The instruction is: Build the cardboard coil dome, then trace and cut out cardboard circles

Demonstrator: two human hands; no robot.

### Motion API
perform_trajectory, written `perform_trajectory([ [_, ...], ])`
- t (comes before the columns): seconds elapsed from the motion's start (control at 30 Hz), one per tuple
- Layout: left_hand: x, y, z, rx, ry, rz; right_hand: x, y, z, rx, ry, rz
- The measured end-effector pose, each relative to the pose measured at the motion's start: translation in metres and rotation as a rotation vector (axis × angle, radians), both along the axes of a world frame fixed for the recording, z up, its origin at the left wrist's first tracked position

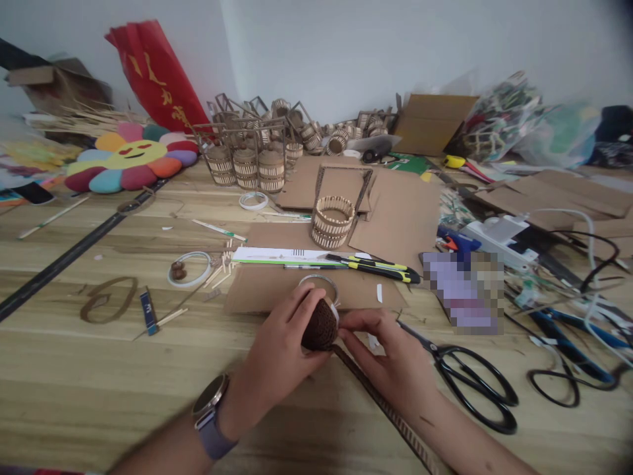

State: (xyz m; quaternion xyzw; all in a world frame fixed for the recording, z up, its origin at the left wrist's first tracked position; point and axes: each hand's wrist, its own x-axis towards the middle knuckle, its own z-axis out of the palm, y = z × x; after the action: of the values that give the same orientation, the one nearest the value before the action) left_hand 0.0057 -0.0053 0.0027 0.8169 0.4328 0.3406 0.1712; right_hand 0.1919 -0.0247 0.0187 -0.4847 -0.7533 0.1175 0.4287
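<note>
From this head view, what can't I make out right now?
All in the head view:
Brown woven piece: left side hidden by the left hand.
Brown strip: lower end cut off by the bottom edge.
Right hand: whether its fingers grip anything, too small to tell.
White strip: markings too small to read.

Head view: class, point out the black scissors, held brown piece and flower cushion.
Black scissors (434,348): head view, on the pivot.
Brown piece (320,328): head view, on its textured side.
Flower cushion (131,153): head view, on its yellow centre.
</note>
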Motion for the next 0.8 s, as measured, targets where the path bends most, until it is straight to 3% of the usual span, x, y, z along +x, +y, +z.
perform_trajectory([
  [0.23,0.000,-0.001,0.001,-0.036,0.014,0.003,-0.002,-0.001,-0.002,0.127,-0.093,-0.002],
  [0.8,0.002,0.000,0.001,-0.022,-0.063,-0.010,0.001,0.001,-0.008,0.162,-0.082,0.035],
])
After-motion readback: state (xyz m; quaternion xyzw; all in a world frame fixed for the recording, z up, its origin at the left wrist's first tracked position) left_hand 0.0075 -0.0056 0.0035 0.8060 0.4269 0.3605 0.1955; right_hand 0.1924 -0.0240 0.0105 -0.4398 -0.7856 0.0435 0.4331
